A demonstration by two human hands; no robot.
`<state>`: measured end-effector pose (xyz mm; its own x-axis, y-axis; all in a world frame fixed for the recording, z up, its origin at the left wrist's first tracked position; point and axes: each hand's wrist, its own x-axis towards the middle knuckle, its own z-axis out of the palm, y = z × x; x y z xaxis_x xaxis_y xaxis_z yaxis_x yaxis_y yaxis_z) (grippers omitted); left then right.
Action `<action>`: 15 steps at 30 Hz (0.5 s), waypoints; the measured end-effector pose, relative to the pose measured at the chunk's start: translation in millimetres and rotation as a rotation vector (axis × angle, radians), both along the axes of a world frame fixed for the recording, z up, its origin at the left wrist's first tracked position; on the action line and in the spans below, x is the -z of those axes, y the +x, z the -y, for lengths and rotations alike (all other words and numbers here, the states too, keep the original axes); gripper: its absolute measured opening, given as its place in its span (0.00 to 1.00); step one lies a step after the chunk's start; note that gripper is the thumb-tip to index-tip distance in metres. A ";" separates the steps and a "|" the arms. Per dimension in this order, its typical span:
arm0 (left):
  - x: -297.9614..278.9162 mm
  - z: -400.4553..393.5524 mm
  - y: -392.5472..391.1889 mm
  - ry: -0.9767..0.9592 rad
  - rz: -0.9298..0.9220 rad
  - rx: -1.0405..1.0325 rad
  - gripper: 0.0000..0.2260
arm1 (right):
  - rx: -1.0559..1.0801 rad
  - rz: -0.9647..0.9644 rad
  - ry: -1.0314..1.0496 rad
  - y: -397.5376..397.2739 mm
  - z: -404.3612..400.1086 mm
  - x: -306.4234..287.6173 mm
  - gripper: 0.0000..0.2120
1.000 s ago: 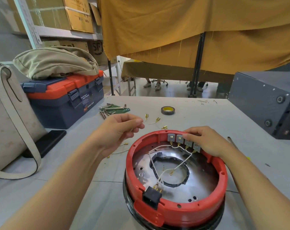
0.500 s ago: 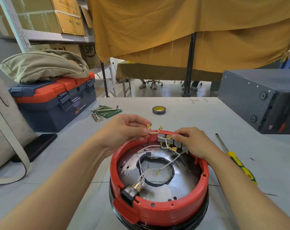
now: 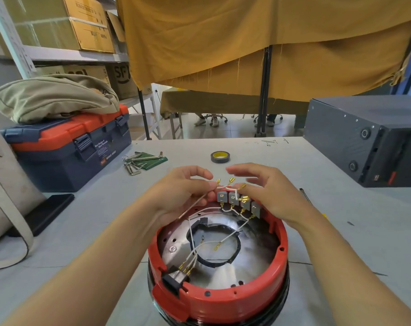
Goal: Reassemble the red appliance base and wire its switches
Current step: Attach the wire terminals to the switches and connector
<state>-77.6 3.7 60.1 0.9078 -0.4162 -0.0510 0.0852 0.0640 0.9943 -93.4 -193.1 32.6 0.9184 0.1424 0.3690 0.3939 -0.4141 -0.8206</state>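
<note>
Base (image 3: 219,300) sits near centre of the table, switches (image 3: 238,200) along its far rim. My left hand (image 3: 181,194) pinches the white jumper wire (image 3: 225,186) above them; right hand (image 3: 268,196) hovers with fingers relaxed, holding nothing. I'd seat each brass terminal squarely on its tab. Toolbox (image 3: 68,149) label reads "WING BOX"; carton shows "SF".

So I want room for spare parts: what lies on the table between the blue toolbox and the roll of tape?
In the head view, a set of hex keys on a green pouch lies between the blue toolbox and the roll of tape; otherwise bare table.
</note>
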 end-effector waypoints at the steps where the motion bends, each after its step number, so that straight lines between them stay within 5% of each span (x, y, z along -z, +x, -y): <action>1: 0.4 3.1 0.1 -0.007 -0.025 0.008 0.08 | -0.102 -0.032 0.067 -3.4 -0.1 -4.9 0.14; 7: 0.2 9.1 -0.8 -0.127 -0.177 0.153 0.10 | -0.223 -0.030 0.270 -11.1 -6.6 -13.8 0.03; 15: 0.9 -2.3 -2.2 -0.026 -0.005 0.114 0.14 | -0.188 -0.120 0.343 -13.6 -8.8 -20.3 0.06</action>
